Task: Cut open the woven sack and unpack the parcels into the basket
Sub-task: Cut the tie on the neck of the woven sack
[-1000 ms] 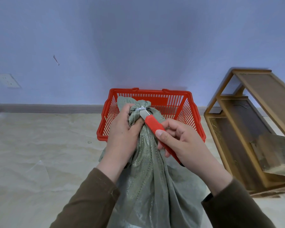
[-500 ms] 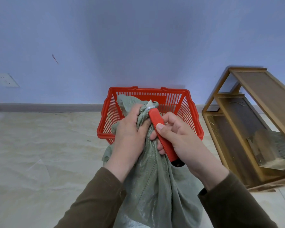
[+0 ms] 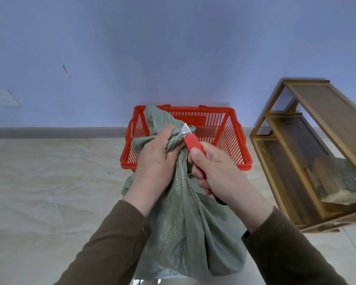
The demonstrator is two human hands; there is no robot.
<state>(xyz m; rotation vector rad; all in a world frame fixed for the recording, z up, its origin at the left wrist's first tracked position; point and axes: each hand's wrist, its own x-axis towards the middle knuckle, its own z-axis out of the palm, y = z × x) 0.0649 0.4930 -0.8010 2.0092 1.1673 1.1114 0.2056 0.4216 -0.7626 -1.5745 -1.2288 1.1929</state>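
A grey-green woven sack (image 3: 185,229) stands on the floor in front of me, its neck gathered and tied with a pale tie. My left hand (image 3: 155,163) squeezes the neck just below the tie. My right hand (image 3: 216,171) grips a red utility knife (image 3: 192,144), whose silver blade tip pokes up through the tie at the knot. Behind the sack sits an empty red plastic basket (image 3: 234,140) against the wall. No parcels are visible; the sack hides its contents.
A wooden shelf unit (image 3: 308,153) stands at the right, close to the basket, with a mesh object on its lower shelf. A blue wall and grey skirting run behind. The pale floor extends to the left.
The knife has slid upward along the sack's neck, so the blade now sticks out above the tie. My right hand has moved up and closer to my left hand.
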